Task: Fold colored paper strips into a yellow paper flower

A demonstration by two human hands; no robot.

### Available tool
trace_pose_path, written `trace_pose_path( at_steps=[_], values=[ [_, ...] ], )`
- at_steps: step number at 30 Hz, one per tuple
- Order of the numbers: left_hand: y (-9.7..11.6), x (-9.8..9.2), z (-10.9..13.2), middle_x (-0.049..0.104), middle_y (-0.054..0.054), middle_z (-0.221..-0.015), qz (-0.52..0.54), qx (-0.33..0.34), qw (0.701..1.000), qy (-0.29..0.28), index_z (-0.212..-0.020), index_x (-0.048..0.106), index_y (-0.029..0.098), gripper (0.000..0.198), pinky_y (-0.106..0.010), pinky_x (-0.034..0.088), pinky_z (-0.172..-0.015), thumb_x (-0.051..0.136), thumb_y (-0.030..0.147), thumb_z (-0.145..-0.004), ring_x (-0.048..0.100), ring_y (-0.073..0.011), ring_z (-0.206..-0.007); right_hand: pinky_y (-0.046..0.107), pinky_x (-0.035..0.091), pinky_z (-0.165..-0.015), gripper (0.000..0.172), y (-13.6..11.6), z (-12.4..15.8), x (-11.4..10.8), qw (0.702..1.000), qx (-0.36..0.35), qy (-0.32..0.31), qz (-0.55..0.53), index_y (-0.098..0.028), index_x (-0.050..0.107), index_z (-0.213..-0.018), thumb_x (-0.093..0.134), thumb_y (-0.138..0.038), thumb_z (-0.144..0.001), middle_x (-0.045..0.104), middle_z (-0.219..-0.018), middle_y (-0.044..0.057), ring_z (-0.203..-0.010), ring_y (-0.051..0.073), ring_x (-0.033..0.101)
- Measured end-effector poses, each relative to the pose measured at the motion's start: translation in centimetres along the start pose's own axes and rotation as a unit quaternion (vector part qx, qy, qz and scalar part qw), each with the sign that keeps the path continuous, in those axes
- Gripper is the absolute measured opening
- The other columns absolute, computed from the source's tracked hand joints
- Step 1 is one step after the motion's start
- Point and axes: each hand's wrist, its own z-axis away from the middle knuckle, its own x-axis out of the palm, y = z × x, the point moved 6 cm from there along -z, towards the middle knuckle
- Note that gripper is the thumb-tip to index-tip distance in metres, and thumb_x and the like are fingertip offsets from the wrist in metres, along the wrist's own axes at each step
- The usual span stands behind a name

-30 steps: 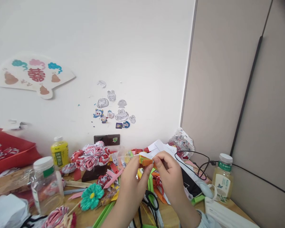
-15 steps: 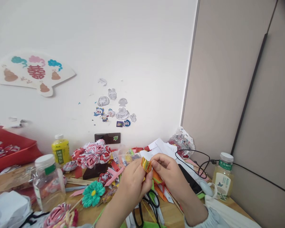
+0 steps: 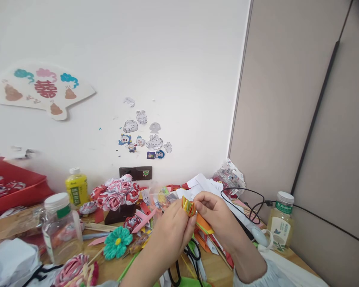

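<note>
Between my two hands is a small pleated strip of folded paper [image 3: 188,206] in yellow, orange and green. My left hand [image 3: 175,225] is closed around it, with the thumb pressed against its lower side. My right hand [image 3: 214,213] pinches its right edge between thumb and finger. An orange paper end [image 3: 204,224] hangs below, between the hands. Beneath my wrists lie black-handled scissors [image 3: 193,255] on the wooden table, partly hidden by my left arm.
Pink-and-white paper flowers [image 3: 119,193] and a teal flower [image 3: 117,242] lie to the left. Nearby stand a clear empty jar [image 3: 61,235] and a yellow bottle [image 3: 77,187]. At the right are a capped bottle [image 3: 281,225], a black cable [image 3: 257,199] and white paper sheets [image 3: 205,185].
Both hands have shifted slightly to the right with the folded paper. More of the orange end shows beneath my right hand.
</note>
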Motion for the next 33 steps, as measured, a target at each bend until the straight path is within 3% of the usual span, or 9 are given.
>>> trace_pose_path(
  at_steps=[5, 8, 12, 14, 19, 23, 26, 33],
  values=[
    [-1.3, 0.6, 0.0, 0.057, -0.005, -0.066, 0.029, -0.046, 0.998, -0.002, -0.072, 0.049, 0.02, 0.027, -0.028, 0.042, -0.054, 0.032, 0.026, -0.091, 0.052, -0.0192, -0.061, 0.023, 0.044, -0.062, 0.026, -1.3, 0.2, -0.1, 0.988, -0.076, 0.036, 0.127, -0.018, 0.057, -0.073, 0.053, -0.041, -0.084, 0.057, -0.07, -0.001, -0.068, 0.014, 0.054],
    [-2.2, 0.8, -0.3, 0.061, -0.007, -0.075, 0.082, -0.099, 0.992, 0.004, -0.079, 0.054, 0.019, 0.026, -0.031, 0.044, -0.061, 0.033, 0.027, -0.091, 0.055, -0.0206, -0.068, 0.023, 0.044, -0.065, 0.024, -1.4, 0.3, 0.2, 0.973, -0.127, 0.041, 0.189, -0.019, 0.058, -0.083, 0.043, -0.036, -0.091, 0.06, -0.077, 0.001, -0.073, 0.015, 0.056],
    [-2.7, 1.3, -0.5, 0.062, -0.006, -0.075, 0.188, -0.205, 0.961, -0.002, -0.078, 0.058, 0.02, 0.023, -0.033, 0.043, -0.068, 0.042, 0.032, -0.087, 0.056, -0.0226, -0.076, 0.025, 0.042, -0.06, 0.028, -1.4, 0.5, 0.2, 0.922, -0.207, 0.094, 0.314, -0.02, 0.056, -0.079, 0.034, -0.03, -0.094, 0.059, -0.072, 0.002, -0.068, 0.016, 0.054],
    [-2.9, 1.7, -0.2, 0.057, -0.003, -0.063, 0.282, -0.284, 0.916, -0.004, -0.068, 0.057, 0.019, 0.028, -0.03, 0.042, -0.063, 0.044, 0.038, -0.085, 0.054, -0.0202, -0.067, 0.027, 0.04, -0.06, 0.031, -1.8, 0.8, 0.2, 0.868, -0.271, 0.132, 0.395, -0.019, 0.055, -0.076, 0.032, -0.027, -0.095, 0.057, -0.069, 0.003, -0.066, 0.017, 0.052],
    [-2.7, 3.3, 0.8, 0.028, 0.008, -0.041, 0.532, -0.443, 0.721, -0.017, -0.046, 0.04, 0.019, 0.047, -0.02, 0.021, -0.039, 0.047, 0.056, -0.075, 0.026, -0.0069, -0.037, 0.031, 0.039, -0.06, 0.034, -1.7, 1.5, 1.3, 0.742, -0.402, 0.122, 0.522, -0.017, 0.057, -0.082, 0.027, -0.026, -0.097, 0.058, -0.07, 0.007, -0.066, 0.019, 0.05],
    [-2.8, 3.0, 1.1, 0.018, 0.012, -0.043, 0.568, -0.501, 0.652, 0.036, -0.048, 0.028, 0.022, 0.043, -0.018, 0.013, -0.038, 0.058, 0.046, -0.068, 0.015, -0.0039, -0.038, 0.034, 0.042, -0.061, 0.027, -1.1, 1.6, 2.2, 0.694, -0.445, 0.082, 0.56, -0.016, 0.058, -0.094, 0.032, -0.024, -0.095, 0.06, -0.075, 0.009, -0.067, 0.02, 0.051],
    [-2.8, 2.7, 1.0, 0.018, 0.012, -0.044, 0.569, -0.512, 0.641, 0.051, -0.05, 0.024, 0.022, 0.038, -0.017, 0.012, -0.037, 0.054, 0.037, -0.068, 0.013, -0.0036, -0.039, 0.034, 0.044, -0.061, 0.024, -0.9, 1.5, 2.3, 0.697, -0.442, 0.072, 0.56, -0.015, 0.058, -0.098, 0.036, -0.019, -0.093, 0.061, -0.075, 0.008, -0.069, 0.021, 0.053],
    [-3.2, 2.7, 1.1, 0.022, 0.011, -0.046, 0.527, -0.51, 0.677, 0.065, -0.05, 0.026, 0.022, 0.03, -0.016, 0.015, -0.038, 0.051, 0.03, -0.064, 0.018, -0.0035, -0.039, 0.034, 0.044, -0.062, 0.024, -0.7, 1.3, 2.1, 0.729, -0.421, 0.075, 0.535, -0.016, 0.059, -0.092, 0.035, -0.015, -0.092, 0.062, -0.077, 0.009, -0.072, 0.021, 0.052]
  ],
)
